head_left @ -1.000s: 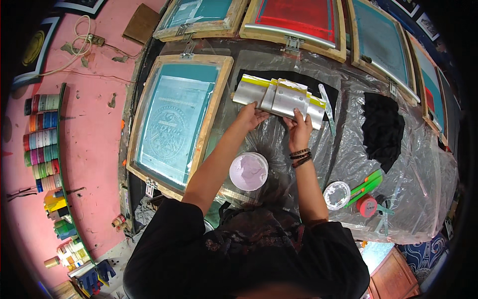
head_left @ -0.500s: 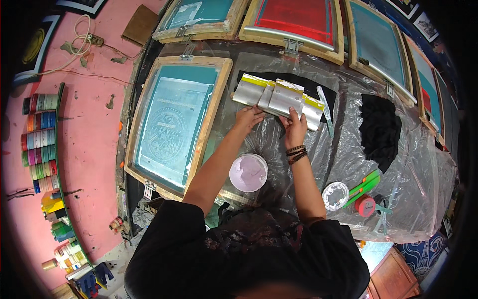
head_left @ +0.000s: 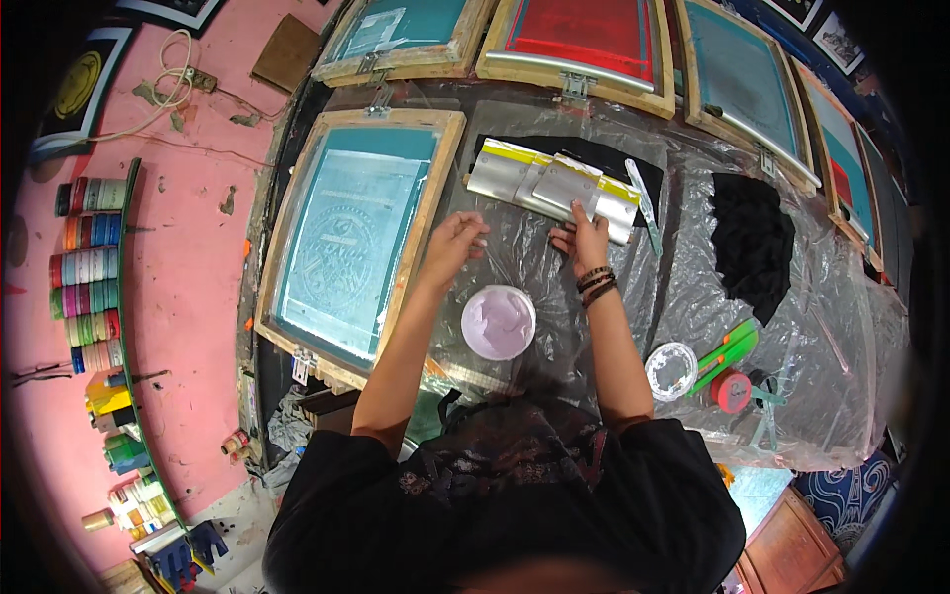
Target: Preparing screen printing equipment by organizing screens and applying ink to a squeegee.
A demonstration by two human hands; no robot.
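Two metal squeegees with yellow edges lie on dark cloth on the plastic-covered table, the shorter squeegee [head_left: 564,190] overlapping the longer squeegee [head_left: 497,172]. My right hand [head_left: 586,241] is at their lower edge, a fingertip touching the metal and the other fingers apart; it does not look wrapped round them. Left of it, my left hand [head_left: 455,247] hovers with loosely bent fingers and nothing visible in them. Nearer to me stands a white tub [head_left: 498,323] of pale lilac paste. A thin pale spatula [head_left: 642,203] rests at the squeegees' right end.
A wood-framed screen [head_left: 357,228] with a round design is at the left. More framed screens [head_left: 574,71] line the far edge. To the right are crumpled black cloth [head_left: 754,238], a white-smeared lid [head_left: 671,371], a green tool [head_left: 727,353] and a red lid [head_left: 730,390].
My left hand has let go of the squeegees and drawn back left. The shorter squeegee, raised and tilted before, now lies flatter against the longer one. My right hand has stayed beside them.
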